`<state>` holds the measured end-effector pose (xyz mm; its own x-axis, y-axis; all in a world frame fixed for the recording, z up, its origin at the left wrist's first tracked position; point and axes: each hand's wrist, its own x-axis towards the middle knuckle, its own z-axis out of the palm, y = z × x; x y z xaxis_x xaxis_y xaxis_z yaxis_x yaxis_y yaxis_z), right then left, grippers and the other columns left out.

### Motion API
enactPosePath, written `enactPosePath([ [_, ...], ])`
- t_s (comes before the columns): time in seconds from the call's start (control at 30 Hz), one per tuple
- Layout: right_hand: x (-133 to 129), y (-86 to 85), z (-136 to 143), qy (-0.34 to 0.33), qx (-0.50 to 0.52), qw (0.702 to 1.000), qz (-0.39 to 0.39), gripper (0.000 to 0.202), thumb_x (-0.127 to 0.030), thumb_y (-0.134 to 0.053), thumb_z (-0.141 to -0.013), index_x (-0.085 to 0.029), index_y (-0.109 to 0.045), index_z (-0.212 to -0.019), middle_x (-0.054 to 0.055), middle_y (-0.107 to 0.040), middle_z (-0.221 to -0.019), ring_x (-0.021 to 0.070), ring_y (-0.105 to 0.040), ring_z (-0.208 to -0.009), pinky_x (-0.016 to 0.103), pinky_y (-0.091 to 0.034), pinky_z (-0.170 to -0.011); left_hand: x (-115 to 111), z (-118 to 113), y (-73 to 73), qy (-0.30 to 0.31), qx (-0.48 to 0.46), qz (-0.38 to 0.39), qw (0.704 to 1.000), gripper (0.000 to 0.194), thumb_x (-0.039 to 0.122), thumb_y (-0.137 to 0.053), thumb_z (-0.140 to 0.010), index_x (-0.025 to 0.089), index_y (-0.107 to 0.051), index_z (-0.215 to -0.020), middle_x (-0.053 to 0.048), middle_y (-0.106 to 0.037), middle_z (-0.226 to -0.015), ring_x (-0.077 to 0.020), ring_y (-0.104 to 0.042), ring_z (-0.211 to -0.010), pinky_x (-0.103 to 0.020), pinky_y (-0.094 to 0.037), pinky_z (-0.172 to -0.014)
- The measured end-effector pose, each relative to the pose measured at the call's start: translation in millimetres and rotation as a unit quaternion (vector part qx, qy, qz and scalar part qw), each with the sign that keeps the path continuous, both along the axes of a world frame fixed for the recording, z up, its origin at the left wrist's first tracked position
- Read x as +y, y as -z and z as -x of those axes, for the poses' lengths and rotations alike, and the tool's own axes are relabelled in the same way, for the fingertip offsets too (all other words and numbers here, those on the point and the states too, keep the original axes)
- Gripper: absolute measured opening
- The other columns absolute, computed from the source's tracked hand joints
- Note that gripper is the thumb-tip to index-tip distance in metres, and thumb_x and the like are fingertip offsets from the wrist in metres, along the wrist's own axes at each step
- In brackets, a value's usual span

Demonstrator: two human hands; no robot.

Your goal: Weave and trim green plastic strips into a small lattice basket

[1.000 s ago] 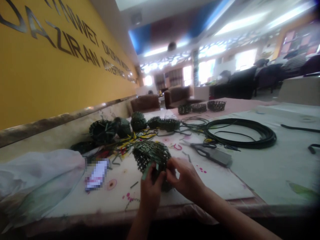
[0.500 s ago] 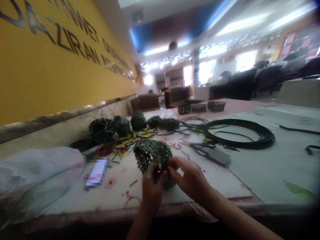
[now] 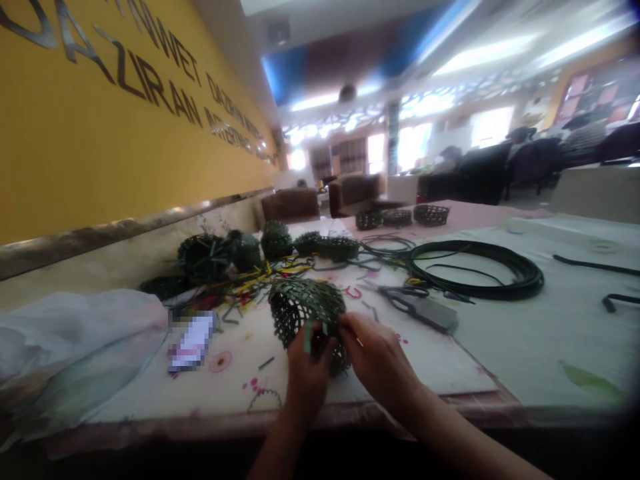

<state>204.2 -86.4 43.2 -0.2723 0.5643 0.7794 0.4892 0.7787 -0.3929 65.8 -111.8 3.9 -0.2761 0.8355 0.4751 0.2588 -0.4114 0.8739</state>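
A dark green woven basket (image 3: 313,300) lies tilted near the table's front edge, its openwork side facing left. My left hand (image 3: 309,363) grips its near rim, and a light green strip (image 3: 308,337) stands up by the fingers. From the right, my right hand (image 3: 375,347) pinches at the same rim, fingertips close to the left ones. What exactly lies between the right fingertips is too small to tell. The lower part of the basket is partly hidden behind both hands.
Several finished-looking woven pieces (image 3: 275,241) stand along the back left among yellow and green scraps. Scissors (image 3: 405,300) lie by a grey flat piece (image 3: 434,313). A dark green coil (image 3: 475,290) rests at right. A white plastic bag (image 3: 80,333) fills the left side.
The right hand has shifted slightly at the rim, and the light green strip has turned a little more upright. The basket stays in both hands; the view has moved slightly.
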Motion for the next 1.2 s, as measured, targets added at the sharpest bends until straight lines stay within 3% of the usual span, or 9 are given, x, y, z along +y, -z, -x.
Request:
enactPosePath([
  [0.2, 0, 3.6, 7, -0.021, 0.028, 0.999, 0.006, 0.014, -0.011, -0.046, -0.089, -0.018, -0.056, -0.082, 0.003, -0.063, -0.071, 0.0179, -0.061, -0.064, 0.026, -0.041, -0.059, -1, -5, 18.5, -0.045, -0.009, -0.020, 0.999, 0.041, 0.043, -0.062, -0.086, 0.018, -0.060, -0.119, -0.014, -0.068, -0.116, -0.0283, -0.064, -0.109, -0.040, -0.052, -0.092],
  [0.33, 1, 8.1, 12, -0.019, 0.030, 0.999, -0.027, 0.015, -0.011, -0.044, -0.091, -0.018, -0.056, -0.083, 0.004, -0.063, -0.072, 0.0181, -0.060, -0.064, 0.027, -0.042, -0.059, -3, -6, 19.2, -0.105, 0.005, -0.027, 0.994, 0.042, 0.045, -0.062, -0.086, 0.016, -0.060, -0.117, -0.015, -0.067, -0.113, -0.0299, -0.064, -0.108, -0.042, -0.051, -0.094],
  [0.53, -4, -1.0, 22, -0.094, 0.062, 0.994, 0.003, 0.016, -0.010, -0.045, -0.092, -0.018, -0.059, -0.090, 0.004, -0.065, -0.079, 0.0167, -0.061, -0.071, 0.025, -0.045, -0.064, -12, 3, 3.9, -0.065, -0.037, -0.038, 0.996, 0.041, 0.044, -0.061, -0.087, 0.016, -0.059, -0.117, -0.012, -0.070, -0.111, -0.0261, -0.065, -0.105, -0.037, -0.051, -0.092],
  [0.63, -1, -5.0, 25, -0.166, 0.069, 0.982, 0.052, 0.015, -0.012, -0.049, -0.092, -0.019, -0.062, -0.091, 0.003, -0.067, -0.082, 0.0159, -0.062, -0.074, 0.024, -0.048, -0.067, -13, 24, -3.1, -0.113, -0.056, -0.030, 0.992, 0.043, 0.045, -0.064, -0.085, 0.015, -0.059, -0.116, -0.012, -0.069, -0.112, -0.0253, -0.065, -0.105, -0.036, -0.049, -0.094],
  [0.73, 13, -2.5, 26, -0.145, 0.086, 0.983, 0.070, 0.011, -0.018, -0.052, -0.092, -0.019, -0.063, -0.093, 0.005, -0.068, -0.087, 0.0185, -0.064, -0.081, 0.029, -0.050, -0.073, -11, 56, -14.1, -0.138, -0.076, -0.010, 0.987, 0.046, 0.043, -0.069, -0.081, 0.016, -0.060, -0.117, -0.012, -0.065, -0.121, -0.0243, -0.060, -0.114, -0.035, -0.044, -0.101],
  [0.83, 35, 0.4, 30, -0.121, 0.071, 0.986, 0.092, 0.017, -0.026, -0.056, -0.090, -0.018, -0.062, -0.104, 0.008, -0.066, -0.098, 0.0216, -0.064, -0.085, 0.036, -0.051, -0.078, -8, 86, -29.2, -0.104, -0.136, -0.005, 0.985, 0.046, 0.043, -0.072, -0.077, 0.017, -0.062, -0.115, -0.009, -0.067, -0.116, -0.0212, -0.062, -0.107, -0.031, -0.048, -0.092],
  [0.93, 52, -1.2, 42, -0.153, 0.058, 0.979, 0.125, 0.032, -0.033, -0.061, -0.086, -0.020, -0.061, -0.114, 0.010, -0.063, -0.110, 0.0238, -0.064, -0.092, 0.041, -0.051, -0.084, -7, 99, -41.7, -0.028, -0.172, 0.003, 0.985, 0.041, 0.040, -0.076, -0.074, 0.018, -0.066, -0.107, -0.005, -0.069, -0.101, -0.0170, -0.063, -0.092, -0.027, -0.050, -0.081],
  [1.07, 65, -3.8, 64, -0.248, 0.073, 0.943, 0.210, 0.066, -0.043, -0.071, -0.078, -0.025, -0.048, -0.138, 0.013, -0.053, -0.135, 0.0299, -0.054, -0.119, 0.050, -0.044, -0.099, -5, 95, -47.8, 0.071, -0.223, 0.027, 0.972, 0.038, 0.034, -0.080, -0.071, 0.019, -0.067, -0.104, -0.003, -0.069, -0.098, -0.0156, -0.063, -0.086, -0.027, -0.050, -0.078],
  [1.2, 73, -2.6, 72, -0.375, 0.142, 0.848, 0.347, 0.085, -0.049, -0.075, -0.075, -0.029, -0.035, -0.148, 0.011, -0.045, -0.147, 0.0309, -0.045, -0.132, 0.051, -0.041, -0.104, 1, 89, -51.8, 0.098, -0.216, 0.048, 0.970, 0.036, 0.031, -0.081, -0.070, 0.018, -0.069, -0.101, -0.003, -0.070, -0.095, -0.0155, -0.062, -0.086, -0.027, -0.049, -0.079],
])
